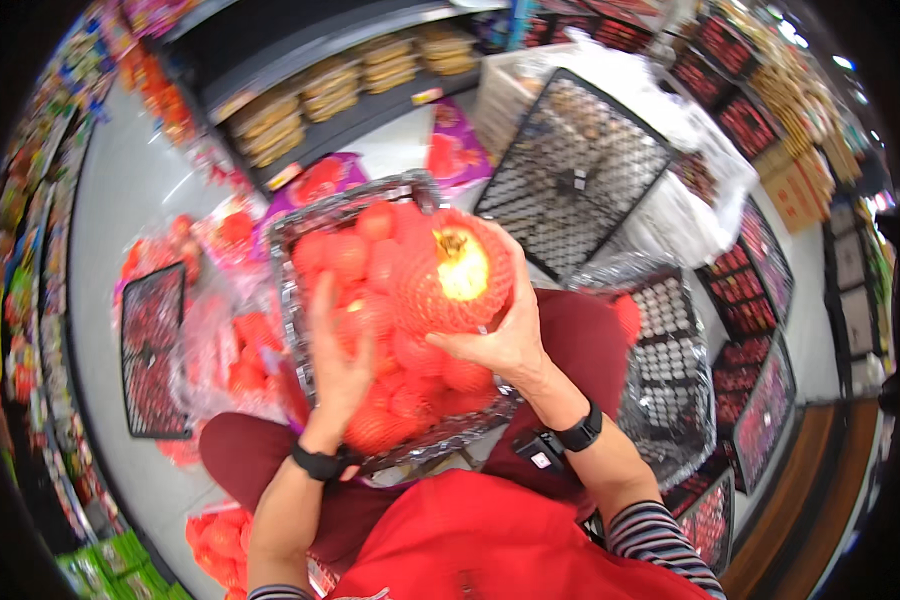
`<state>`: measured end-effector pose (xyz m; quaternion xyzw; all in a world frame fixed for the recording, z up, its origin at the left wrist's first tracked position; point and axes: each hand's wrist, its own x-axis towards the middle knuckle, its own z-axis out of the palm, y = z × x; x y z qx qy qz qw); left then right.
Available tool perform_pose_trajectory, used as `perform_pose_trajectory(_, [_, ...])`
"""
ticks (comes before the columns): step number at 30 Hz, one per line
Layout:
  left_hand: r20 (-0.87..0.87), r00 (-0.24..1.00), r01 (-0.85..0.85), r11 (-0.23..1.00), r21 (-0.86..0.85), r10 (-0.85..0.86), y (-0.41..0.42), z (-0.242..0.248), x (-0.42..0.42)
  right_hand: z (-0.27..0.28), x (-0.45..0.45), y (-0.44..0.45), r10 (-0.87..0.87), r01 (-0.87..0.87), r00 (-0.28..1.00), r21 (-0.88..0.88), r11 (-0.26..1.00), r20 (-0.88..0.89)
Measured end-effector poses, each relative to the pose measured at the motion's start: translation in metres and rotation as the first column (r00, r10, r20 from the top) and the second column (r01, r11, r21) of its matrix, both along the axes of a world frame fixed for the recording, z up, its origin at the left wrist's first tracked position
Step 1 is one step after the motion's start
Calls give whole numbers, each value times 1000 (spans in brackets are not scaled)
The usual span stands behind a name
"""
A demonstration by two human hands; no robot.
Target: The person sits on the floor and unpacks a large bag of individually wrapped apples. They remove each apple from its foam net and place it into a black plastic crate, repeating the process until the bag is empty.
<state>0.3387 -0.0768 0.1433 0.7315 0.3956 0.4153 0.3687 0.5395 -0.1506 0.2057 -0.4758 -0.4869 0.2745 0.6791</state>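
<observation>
My right hand (506, 322) is closed around a large pomegranate in a red foam net (420, 300), its crowned yellowish end showing through the mesh. Just left of it, my left hand (341, 356) has its fingers apart over the fruit in the crate and looks blurred; whether it touches a piece is unclear. The black crate (289, 300), partly covered in clear plastic film, stands before me between my knees. Many round fruits in red foam nets (345, 255) fill it. A watch or band is on each wrist.
Beyond the crate, a black plastic grate (570, 172) leans against a pale box with white sheeting. A film-lined black crate (664, 367) sits at right. Bagged red nets (247, 360) and another black crate (154, 352) lie at left. Shelving (330, 135) holds packed trays.
</observation>
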Motion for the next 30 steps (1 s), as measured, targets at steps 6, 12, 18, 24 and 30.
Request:
perform_pose_trajectory(6, [68, 995, -35, 901, -433, 71, 20, -47, -46, 55, 103, -115, -291, 289, 942, -40, 957, -167])
perform_pose_trajectory(12, [-46, 999, 7, 930, -367, -26, 16, -60, -35, -22, 202, -263, -531, 382, 772, -412, 827, -349])
perform_pose_trajectory(18, [-20, 999, 37, 921, -387, -48, 25, -50, -62, -187, 233, -298, -720, 405, 620, -658, 634, -311])
perform_pose_trajectory(24, [-94, 994, 9, 928, -373, -47, 18, -24, -97, -318, 245, -266, -773, 439, 628, -782, 443, -86])
perform_pose_trajectory(30, [-122, 992, -82, 899, -430, 32, -4, -28, -108, -358, 212, -217, -400, 259, 913, -867, 427, 76])
